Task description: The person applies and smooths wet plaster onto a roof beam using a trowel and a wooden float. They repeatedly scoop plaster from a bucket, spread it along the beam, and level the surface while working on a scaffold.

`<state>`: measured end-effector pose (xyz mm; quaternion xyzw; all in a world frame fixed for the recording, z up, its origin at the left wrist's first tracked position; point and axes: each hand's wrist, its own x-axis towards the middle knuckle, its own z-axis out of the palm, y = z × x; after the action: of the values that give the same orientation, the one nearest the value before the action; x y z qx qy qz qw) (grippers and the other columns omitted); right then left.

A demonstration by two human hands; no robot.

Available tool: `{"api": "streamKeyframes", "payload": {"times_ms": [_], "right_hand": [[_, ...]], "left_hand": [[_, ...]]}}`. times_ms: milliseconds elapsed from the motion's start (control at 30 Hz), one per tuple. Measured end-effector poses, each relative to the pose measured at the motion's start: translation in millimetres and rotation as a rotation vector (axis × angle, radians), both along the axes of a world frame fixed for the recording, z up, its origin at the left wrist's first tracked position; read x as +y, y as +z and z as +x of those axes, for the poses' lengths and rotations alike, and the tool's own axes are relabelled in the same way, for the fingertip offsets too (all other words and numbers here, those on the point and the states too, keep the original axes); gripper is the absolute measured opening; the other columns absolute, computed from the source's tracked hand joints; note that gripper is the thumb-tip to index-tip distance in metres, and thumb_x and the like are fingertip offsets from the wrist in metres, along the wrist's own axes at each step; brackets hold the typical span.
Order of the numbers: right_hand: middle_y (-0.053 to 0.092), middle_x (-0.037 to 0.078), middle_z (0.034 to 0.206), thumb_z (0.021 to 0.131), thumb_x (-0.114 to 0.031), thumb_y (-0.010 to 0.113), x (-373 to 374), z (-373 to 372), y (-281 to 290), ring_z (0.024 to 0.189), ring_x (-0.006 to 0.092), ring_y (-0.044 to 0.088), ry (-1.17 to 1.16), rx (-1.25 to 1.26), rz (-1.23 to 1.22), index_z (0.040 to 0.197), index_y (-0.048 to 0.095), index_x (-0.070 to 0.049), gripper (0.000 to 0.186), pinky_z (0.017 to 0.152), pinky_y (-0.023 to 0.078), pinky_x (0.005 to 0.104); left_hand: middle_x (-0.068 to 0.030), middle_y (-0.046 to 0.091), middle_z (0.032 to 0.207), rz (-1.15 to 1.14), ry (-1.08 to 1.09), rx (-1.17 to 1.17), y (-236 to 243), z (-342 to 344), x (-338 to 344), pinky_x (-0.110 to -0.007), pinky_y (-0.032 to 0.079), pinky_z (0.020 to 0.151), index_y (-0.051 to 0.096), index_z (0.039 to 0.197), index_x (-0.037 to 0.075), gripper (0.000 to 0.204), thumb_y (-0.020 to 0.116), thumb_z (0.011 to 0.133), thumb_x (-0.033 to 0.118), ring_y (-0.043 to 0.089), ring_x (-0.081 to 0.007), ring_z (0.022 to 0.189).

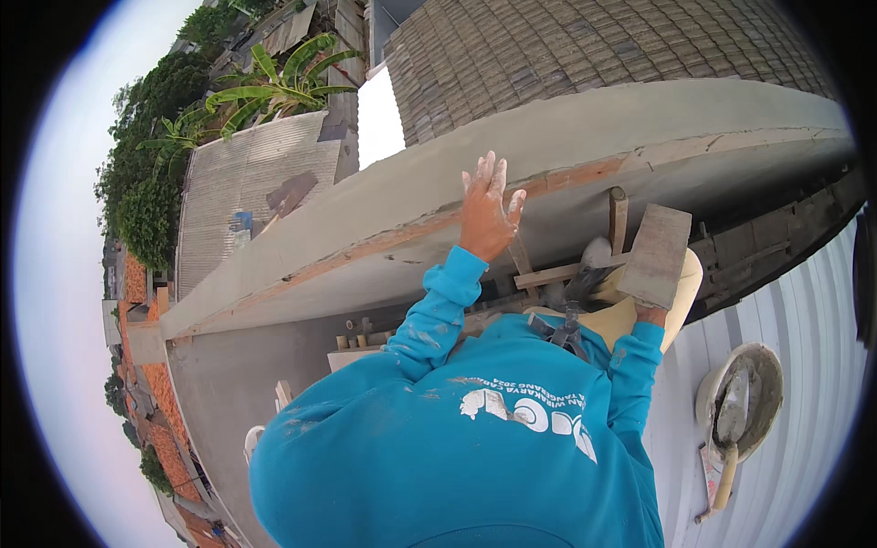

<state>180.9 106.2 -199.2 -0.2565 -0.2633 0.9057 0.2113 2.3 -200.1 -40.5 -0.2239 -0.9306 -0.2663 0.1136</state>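
Observation:
My left hand (491, 205), pale with dried plaster, has its fingers stretched out at the edge of a grey plastered wall top (384, 205). Whether its palm presses on the wall cannot be seen. A rectangular grey plastering float (660, 254) is in my right hand (650, 314); its board covers most of the fingers, and only the wrist side shows. The float is held over my bent leg, a little away from the wall's inner face. Both arms wear teal sleeves with plaster smears.
On the corrugated metal roof (681, 429) at right stands a bucket (776, 384) of wet mortar with a trowel (733, 411) in it. Wooden props (618, 219) lean by the wall below. Tiled roof (594, 64), banana plants (283, 87) and lower roofs lie beyond the wall.

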Motion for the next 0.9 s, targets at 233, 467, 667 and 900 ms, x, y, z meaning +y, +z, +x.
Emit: {"api": "streamKeyframes", "payload": {"times_ms": [233, 467, 667, 900], "right_hand": [[0.06, 0.009, 0.125, 0.1, -0.024, 0.049, 4.1, 1.8, 4.0, 0.108, 0.0208, 0.061, 0.066, -0.028, 0.022, 0.134, 0.048, -0.002, 0.04, 0.089, 0.052, 0.0347], [0.06, 0.009, 0.125, 0.099, -0.023, 0.049, 5.6, -1.0, 7.4, 0.109, 0.0207, 0.061, 0.116, -0.042, 0.034, 0.134, 0.048, -0.002, 0.04, 0.089, 0.052, 0.0346], [0.06, 0.009, 0.125, 0.099, -0.023, 0.05, 6.9, 2.4, 11.9, 0.109, 0.0207, 0.061, 0.14, -0.059, 0.048, 0.134, 0.049, -0.002, 0.04, 0.089, 0.052, 0.0346], [0.06, 0.009, 0.126, 0.099, -0.023, 0.05, 3.0, 5.3, 15.9, 0.109, 0.0206, 0.061, 0.16, -0.065, 0.053, 0.134, 0.049, -0.002, 0.04, 0.089, 0.052, 0.0346]], "left_hand": [[-0.0272, 0.028, 0.152, -0.202, 0.316, -0.007, -16.4, -12.3, -71.7, -0.065, 0.015, 0.112, 0.037, 0.141, -0.008, 0.069, 0.053, 0.095, 0.041, 0.026, -0.0433, 0.141], [-0.0248, 0.03, 0.152, -0.402, 0.587, -0.1, -31.0, -22.9, -157.2, -0.068, 0.014, 0.11, 0.037, 0.143, -0.005, 0.072, 0.041, 0.098, 0.051, 0.026, -0.0415, 0.141], [-0.0192, 0.033, 0.152, -0.449, 0.662, -0.121, -35.1, -17.6, -186.4, -0.068, 0.013, 0.111, 0.038, 0.144, -0.001, 0.07, 0.036, 0.099, 0.054, 0.029, -0.0386, 0.141], [-0.0181, 0.033, 0.152, -0.503, 0.683, -0.12, -35.9, -6.9, -202.0, -0.067, 0.012, 0.111, 0.038, 0.144, 0.0, 0.07, 0.035, 0.099, 0.053, 0.031, -0.0384, 0.14]]}}
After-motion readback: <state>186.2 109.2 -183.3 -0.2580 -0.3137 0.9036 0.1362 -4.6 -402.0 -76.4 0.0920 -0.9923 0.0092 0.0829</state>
